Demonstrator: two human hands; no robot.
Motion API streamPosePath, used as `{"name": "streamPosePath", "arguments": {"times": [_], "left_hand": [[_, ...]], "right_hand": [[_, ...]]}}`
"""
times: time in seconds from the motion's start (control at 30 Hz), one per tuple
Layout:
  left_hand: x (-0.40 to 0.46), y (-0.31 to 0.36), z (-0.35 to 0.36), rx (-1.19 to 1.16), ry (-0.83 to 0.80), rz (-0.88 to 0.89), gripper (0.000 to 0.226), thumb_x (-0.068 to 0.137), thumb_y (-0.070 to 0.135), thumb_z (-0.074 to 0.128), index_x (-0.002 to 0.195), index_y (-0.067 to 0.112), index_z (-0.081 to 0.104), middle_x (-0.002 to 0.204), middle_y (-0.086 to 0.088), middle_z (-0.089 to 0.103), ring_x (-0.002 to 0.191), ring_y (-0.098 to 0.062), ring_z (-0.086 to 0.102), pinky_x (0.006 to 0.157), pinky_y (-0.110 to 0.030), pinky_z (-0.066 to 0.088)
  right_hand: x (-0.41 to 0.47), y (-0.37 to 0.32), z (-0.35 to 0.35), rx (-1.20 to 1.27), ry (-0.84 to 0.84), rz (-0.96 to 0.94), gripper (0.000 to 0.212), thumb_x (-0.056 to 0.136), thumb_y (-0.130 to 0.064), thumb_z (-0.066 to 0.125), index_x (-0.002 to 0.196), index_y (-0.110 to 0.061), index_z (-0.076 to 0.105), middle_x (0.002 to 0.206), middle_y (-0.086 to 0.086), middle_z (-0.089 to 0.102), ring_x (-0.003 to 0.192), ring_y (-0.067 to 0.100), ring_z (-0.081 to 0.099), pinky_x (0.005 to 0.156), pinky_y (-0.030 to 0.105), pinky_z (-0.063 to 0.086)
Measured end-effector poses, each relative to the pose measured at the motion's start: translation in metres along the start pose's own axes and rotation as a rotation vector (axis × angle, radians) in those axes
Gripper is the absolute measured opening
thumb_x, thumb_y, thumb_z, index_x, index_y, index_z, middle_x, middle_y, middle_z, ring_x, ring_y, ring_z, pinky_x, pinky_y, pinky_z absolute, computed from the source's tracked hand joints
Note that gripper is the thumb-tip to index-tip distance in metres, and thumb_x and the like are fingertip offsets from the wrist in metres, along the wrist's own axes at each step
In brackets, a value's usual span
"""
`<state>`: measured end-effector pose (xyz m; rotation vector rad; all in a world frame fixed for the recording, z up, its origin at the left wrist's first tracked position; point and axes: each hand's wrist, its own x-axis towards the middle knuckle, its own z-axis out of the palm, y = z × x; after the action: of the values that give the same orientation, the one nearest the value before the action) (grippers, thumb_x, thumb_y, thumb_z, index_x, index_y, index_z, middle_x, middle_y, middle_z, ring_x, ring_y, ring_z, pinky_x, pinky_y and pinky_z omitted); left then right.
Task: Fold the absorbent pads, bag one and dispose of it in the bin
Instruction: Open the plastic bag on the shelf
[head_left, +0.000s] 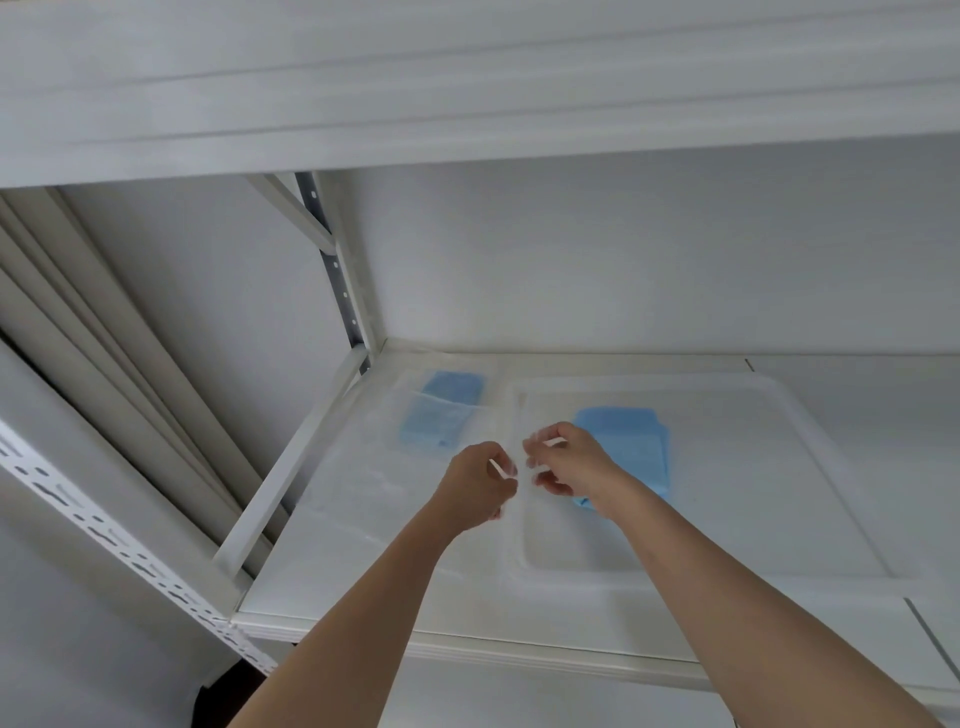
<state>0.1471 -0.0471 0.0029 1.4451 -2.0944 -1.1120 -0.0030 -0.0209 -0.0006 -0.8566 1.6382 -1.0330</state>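
A clear plastic bag (379, 483) lies flat on the left part of the white shelf (363, 613). One folded blue absorbent pad (441, 415) shows through the bag's far end. A second folded blue pad (631, 441) lies in the shallow white tray (779, 467) to the right, partly hidden by my right wrist. My left hand (475, 486) and my right hand (563, 460) are close together at the tray's left rim. Each pinches the thin clear edge of the bag between thumb and fingers. The film between them is hard to make out.
An upper shelf board (467, 78) hangs low overhead. A perforated metal upright (340, 280) stands at the back left corner, and an angled rail (130, 551) runs along the left. The white wall closes the back. No bin is in view.
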Motion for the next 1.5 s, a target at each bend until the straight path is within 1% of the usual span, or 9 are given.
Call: {"name": "streamPosePath", "arguments": {"times": [0.17,0.23,0.37,0.47,0.57,0.7,0.93,1.17,1.5], "left_hand": [[0.004,0.001,0.001,-0.032,0.208,0.033,0.012,0.088,0.005,0.053,0.089,0.017,0.053,0.067,-0.005,0.056,0.052,-0.016,0.053,0.052,-0.025,0.046],[0.004,-0.001,0.0,-0.004,0.267,0.041,0.019,0.087,0.004,0.054,0.097,0.019,0.047,0.073,-0.003,0.053,0.061,-0.017,0.052,0.056,-0.028,0.045],[0.0,-0.004,0.001,0.137,0.007,0.119,0.039,0.076,-0.007,0.056,0.097,0.013,0.03,0.092,-0.007,0.048,0.073,-0.014,0.045,0.057,-0.022,0.042],[-0.001,0.001,0.001,0.062,0.133,0.062,0.035,0.072,-0.016,0.04,0.086,0.014,0.031,0.092,-0.009,0.051,0.068,-0.013,0.042,0.053,-0.027,0.038],[-0.001,0.01,-0.002,0.054,0.408,0.053,0.036,0.073,-0.018,0.032,0.087,0.015,0.036,0.091,-0.005,0.047,0.067,-0.019,0.041,0.055,-0.03,0.035],[-0.004,0.018,-0.008,0.191,0.457,0.155,0.043,0.079,-0.017,0.031,0.1,0.021,0.029,0.1,0.0,0.045,0.071,-0.021,0.044,0.049,-0.026,0.032],[0.004,0.01,-0.003,0.438,0.386,0.174,0.045,0.083,-0.015,0.039,0.114,0.013,0.057,0.127,0.002,0.051,0.089,-0.02,0.06,0.069,-0.03,0.052],[0.006,0.005,0.002,0.526,0.239,0.149,0.049,0.089,0.016,0.061,0.134,0.011,0.041,0.138,0.007,0.035,0.109,-0.017,0.055,0.082,-0.03,0.052],[0.005,-0.005,0.0,0.565,0.205,0.106,0.078,0.082,0.016,0.07,0.144,0.013,0.021,0.139,0.011,0.02,0.091,-0.015,0.055,0.073,-0.031,0.054]], "right_hand": [[-0.011,0.002,0.001,-0.212,-0.194,0.094,0.021,0.092,-0.03,0.06,0.092,-0.009,0.062,0.079,0.005,0.069,0.06,0.012,0.065,0.053,0.017,0.05],[-0.009,0.005,-0.001,-0.153,-0.121,0.047,0.011,0.092,-0.018,0.059,0.09,-0.007,0.062,0.07,0.006,0.067,0.056,0.012,0.063,0.052,0.018,0.049],[-0.001,0.006,-0.009,-0.005,0.101,-0.05,0.01,0.092,-0.005,0.054,0.086,0.001,0.06,0.062,0.011,0.06,0.046,0.012,0.058,0.047,0.018,0.05],[0.006,0.009,-0.02,0.026,0.2,-0.092,0.016,0.092,-0.008,0.057,0.077,-0.003,0.058,0.061,0.007,0.059,0.041,0.007,0.055,0.045,0.017,0.046],[0.015,0.015,-0.035,-0.125,0.391,-0.198,0.021,0.087,-0.033,0.066,0.078,-0.014,0.062,0.071,-0.001,0.065,0.066,0.013,0.061,0.068,0.026,0.046],[0.019,0.027,-0.054,-0.434,0.719,-0.059,0.056,0.083,-0.057,0.06,0.118,-0.013,0.054,0.12,0.012,0.051,0.119,0.034,0.043,0.095,0.042,0.038],[0.023,0.053,-0.067,-0.375,0.592,0.301,0.081,0.078,-0.052,0.069,0.129,0.001,0.034,0.13,0.019,0.044,0.122,0.037,0.044,0.095,0.041,0.039],[0.032,0.062,-0.077,-0.28,0.444,0.268,0.057,0.068,-0.043,0.08,0.105,-0.006,0.057,0.109,0.011,0.062,0.103,0.031,0.06,0.091,0.043,0.051],[0.028,0.032,-0.063,0.018,0.48,0.052,0.033,0.096,-0.025,0.044,0.124,-0.008,0.039,0.119,0.019,0.054,0.094,0.03,0.049,0.078,0.037,0.042]]}}
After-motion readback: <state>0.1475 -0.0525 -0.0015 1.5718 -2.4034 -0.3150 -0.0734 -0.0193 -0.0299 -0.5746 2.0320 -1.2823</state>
